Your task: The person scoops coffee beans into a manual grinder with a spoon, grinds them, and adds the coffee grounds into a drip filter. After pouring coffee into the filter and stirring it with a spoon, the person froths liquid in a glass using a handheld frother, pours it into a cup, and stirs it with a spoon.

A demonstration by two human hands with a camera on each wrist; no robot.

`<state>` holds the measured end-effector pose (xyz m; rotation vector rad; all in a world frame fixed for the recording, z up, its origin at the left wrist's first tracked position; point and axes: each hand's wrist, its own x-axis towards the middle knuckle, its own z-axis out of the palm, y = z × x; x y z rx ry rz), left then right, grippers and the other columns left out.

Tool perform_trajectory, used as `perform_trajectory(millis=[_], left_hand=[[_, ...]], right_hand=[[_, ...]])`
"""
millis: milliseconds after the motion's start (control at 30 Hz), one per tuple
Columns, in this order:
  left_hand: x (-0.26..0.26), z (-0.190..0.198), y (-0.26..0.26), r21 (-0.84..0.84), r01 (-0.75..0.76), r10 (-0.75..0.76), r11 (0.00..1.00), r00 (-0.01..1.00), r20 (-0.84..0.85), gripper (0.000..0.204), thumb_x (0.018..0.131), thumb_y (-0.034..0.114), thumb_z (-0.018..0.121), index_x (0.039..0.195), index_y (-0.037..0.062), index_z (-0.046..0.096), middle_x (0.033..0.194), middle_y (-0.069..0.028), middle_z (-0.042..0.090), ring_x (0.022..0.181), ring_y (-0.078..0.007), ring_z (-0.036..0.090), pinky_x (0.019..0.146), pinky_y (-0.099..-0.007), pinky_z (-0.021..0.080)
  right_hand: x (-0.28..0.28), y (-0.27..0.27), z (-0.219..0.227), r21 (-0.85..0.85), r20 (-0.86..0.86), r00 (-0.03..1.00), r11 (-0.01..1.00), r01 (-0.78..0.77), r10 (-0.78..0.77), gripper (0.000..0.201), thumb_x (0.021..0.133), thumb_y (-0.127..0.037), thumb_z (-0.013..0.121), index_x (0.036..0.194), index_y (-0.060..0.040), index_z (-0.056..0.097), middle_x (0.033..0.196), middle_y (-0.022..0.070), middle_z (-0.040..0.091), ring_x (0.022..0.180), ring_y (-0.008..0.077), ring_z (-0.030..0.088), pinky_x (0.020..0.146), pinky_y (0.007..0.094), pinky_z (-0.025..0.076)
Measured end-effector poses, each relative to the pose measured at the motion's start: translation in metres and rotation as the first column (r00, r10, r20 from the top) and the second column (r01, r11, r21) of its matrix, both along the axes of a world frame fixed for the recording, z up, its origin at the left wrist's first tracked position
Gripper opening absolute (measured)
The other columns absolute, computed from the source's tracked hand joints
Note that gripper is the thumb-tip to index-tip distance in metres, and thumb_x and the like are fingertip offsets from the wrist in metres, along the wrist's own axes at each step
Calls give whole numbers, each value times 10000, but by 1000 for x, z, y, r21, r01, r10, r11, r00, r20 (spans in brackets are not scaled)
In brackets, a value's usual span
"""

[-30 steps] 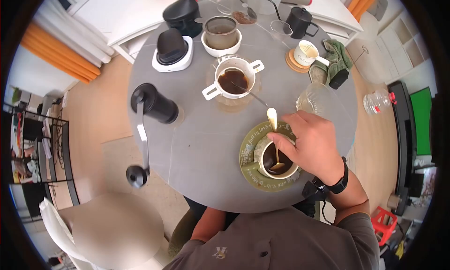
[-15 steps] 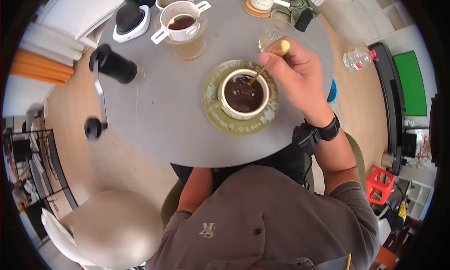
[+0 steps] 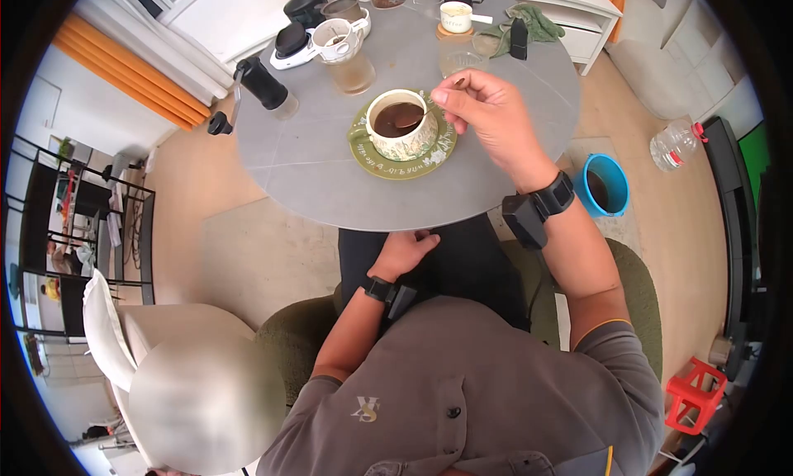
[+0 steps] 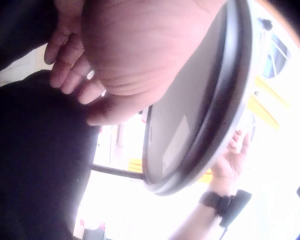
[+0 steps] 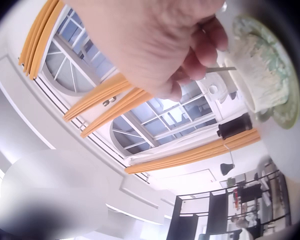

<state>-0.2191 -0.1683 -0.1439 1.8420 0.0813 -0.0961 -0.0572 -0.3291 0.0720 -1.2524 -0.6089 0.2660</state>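
Observation:
A patterned cup of dark liquid stands on a green saucer near the table's front edge. Thumb and fingers of the right hand pinch a spoon, whose bowl is at the liquid inside the cup's rim. In the right wrist view the right hand is beside the cup, the spoon's handle reaching to the rim. The left hand rests at the lap below the table edge. Its fingers hang loosely curled, holding nothing, in the left wrist view, where the hand is large.
Behind the cup stand a white dripper by a glass vessel, a black grinder, and a clear glass. Farther back are a small white cup and a green cloth. A blue bucket is on the floor.
The head view has shifted, bringing the left hand and bucket into sight. The right hand has gone from over the cup to its right side, and the spoon now slants lower.

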Motion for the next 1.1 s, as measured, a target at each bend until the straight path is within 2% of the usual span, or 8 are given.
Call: perform_trajectory(millis=[267, 467, 533, 600, 700, 733, 833, 1100], left_hand=[[-33, 58, -11, 261, 60, -95, 963, 988, 124, 348, 873, 134, 764, 1186, 4, 684, 1096, -124, 719, 1016, -229, 694, 908, -350, 548], [-49, 67, 22, 318, 3, -14, 948, 999, 33, 325, 864, 133, 772, 1162, 24, 698, 1077, -112, 727, 1009, -202, 693, 857, -334, 549], [-57, 94, 34, 292, 78, -72, 953, 997, -32, 312, 885, 134, 758, 1167, 18, 694, 1084, -90, 729, 1031, -183, 679, 882, -325, 541], [-62, 123, 47, -34, 167, -164, 985, 984, 76, 285, 913, 106, 721, 1179, 12, 682, 1087, -72, 727, 1048, -171, 665, 923, -319, 527], [-55, 165, 65, -248, 53, 6, 967, 973, 229, 250, 927, 83, 682, 1168, 16, 668, 1092, -83, 728, 1021, -157, 663, 940, -314, 516], [-47, 172, 75, -122, -72, 105, 990, 952, 287, 250, 934, 112, 685, 1162, 9, 668, 1068, -86, 731, 986, -151, 660, 925, -318, 518], [2, 174, 98, -190, -264, 320, 945, 862, 393, 230, 959, 100, 714, 1168, 10, 681, 995, -29, 704, 902, -94, 629, 858, -246, 502], [70, 181, 124, 142, -148, 86, 979, 926, 369, 275, 969, 142, 731, 1207, 13, 685, 829, 49, 615, 799, -50, 539, 756, -210, 449]], right_hand=[[7, 6, -10, -174, 436, 886, 951, 255, -157, 138, 987, -166, 678, 987, -32, 712, 795, -33, 640, 684, 38, 558, 595, 201, 438], [2, 5, -5, -91, 134, 991, 996, -3, 15, 186, 934, -179, 744, 976, -6, 688, 728, 0, 635, 613, 50, 540, 552, 226, 423], [2, 7, -6, -93, 136, 991, 996, -3, 16, 199, 924, -184, 761, 971, -6, 684, 720, 1, 630, 606, 47, 532, 544, 223, 413], [3, 10, -5, -101, 138, 990, 995, -4, 18, 213, 915, -188, 777, 966, -6, 681, 712, 1, 626, 598, 44, 525, 535, 219, 403], [7, 13, -4, -205, 198, 980, 978, 40, 1, 172, 970, -186, 714, 999, -18, 697, 825, -17, 645, 702, 51, 562, 607, 208, 450], [11, 17, -7, -159, 291, 955, 982, 102, -52, 183, 956, -185, 710, 1007, -10, 690, 806, -13, 650, 692, 49, 563, 602, 227, 450], [16, 21, -7, -141, 457, 878, 963, 231, -144, 183, 946, -168, 675, 1027, -3, 682, 799, 8, 665, 691, 78, 583, 615, 265, 465], [24, 17, 13, -108, 891, 437, 881, 462, -120, 140, 940, -72, 629, 1050, -3, 681, 887, 117, 687, 730, 256, 631, 680, 324, 516]])
